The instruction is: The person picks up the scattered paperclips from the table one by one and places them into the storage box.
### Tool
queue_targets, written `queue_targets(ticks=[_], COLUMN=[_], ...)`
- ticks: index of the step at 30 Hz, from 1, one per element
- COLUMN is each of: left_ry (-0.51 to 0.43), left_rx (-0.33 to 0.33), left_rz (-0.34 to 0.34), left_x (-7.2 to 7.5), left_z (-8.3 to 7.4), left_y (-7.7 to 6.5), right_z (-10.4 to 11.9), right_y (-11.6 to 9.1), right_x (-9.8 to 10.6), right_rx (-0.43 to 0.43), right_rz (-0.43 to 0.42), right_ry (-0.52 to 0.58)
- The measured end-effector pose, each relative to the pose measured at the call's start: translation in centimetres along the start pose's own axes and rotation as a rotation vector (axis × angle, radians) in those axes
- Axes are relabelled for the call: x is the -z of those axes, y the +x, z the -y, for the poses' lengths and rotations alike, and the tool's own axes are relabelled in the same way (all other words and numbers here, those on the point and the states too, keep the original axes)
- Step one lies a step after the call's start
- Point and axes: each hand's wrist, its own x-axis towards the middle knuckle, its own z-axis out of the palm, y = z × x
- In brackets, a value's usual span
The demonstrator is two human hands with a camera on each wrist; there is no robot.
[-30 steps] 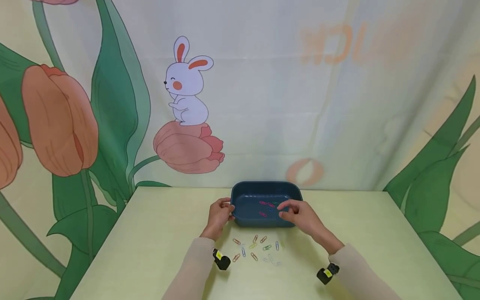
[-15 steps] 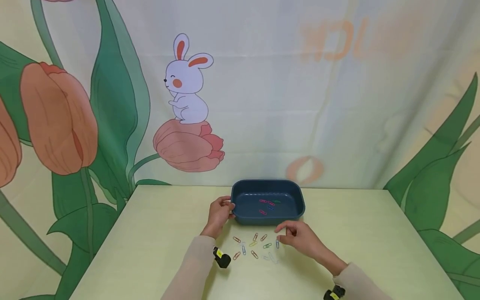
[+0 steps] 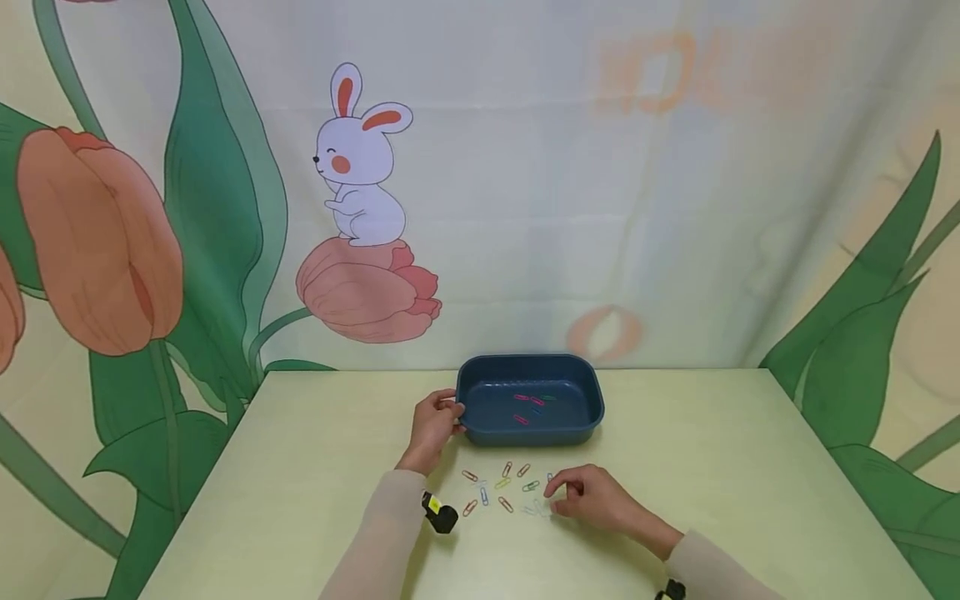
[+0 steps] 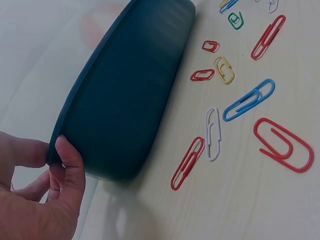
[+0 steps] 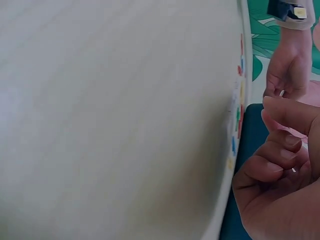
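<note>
My left hand [image 3: 435, 427] pinches the left rim of a dark blue plastic bin [image 3: 528, 437], thumb on the outside in the left wrist view. Several red or pink paper clips, plus a green and a blue one, lie inside it. In front of the bin, paper clips in red, yellow, blue, green and white are scattered, including a yellow clip [image 4: 224, 70] and a blue clip [image 4: 248, 100]. Low over the right end of this scatter is my right hand [image 3: 592, 498], beside some white clips [image 3: 534, 508]. A gap shows between its thumb and index finger; its other fingers are curled.
The pale table [image 3: 315, 500] meets a hanging curtain [image 3: 510, 208] printed with tulips and a rabbit, right behind the bin. A black camera [image 3: 440, 515] is strapped to my left wrist.
My right hand has moved from the bin's right side down to the clips in front, then slightly nearer me. My left hand keeps its hold on the rim.
</note>
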Motion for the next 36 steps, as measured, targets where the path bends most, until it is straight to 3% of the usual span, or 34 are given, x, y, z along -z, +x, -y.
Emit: queue_targets(ticks=[14, 36], left_ry=[0.012, 0.016], left_rx=[0.01, 0.002], left_rz=[-0.013, -0.022], left_x=[0.22, 0.14], left_z=[0.12, -0.33], left_y=[-0.33, -0.17], right_z=[-0.25, -0.77], right_y=[-0.05, 0.28], right_x=[-0.76, -0.55], right_rx=[-0.114, -0.021], right_rz=[0.017, -0.003], right_ry=[-0.029, -0.121])
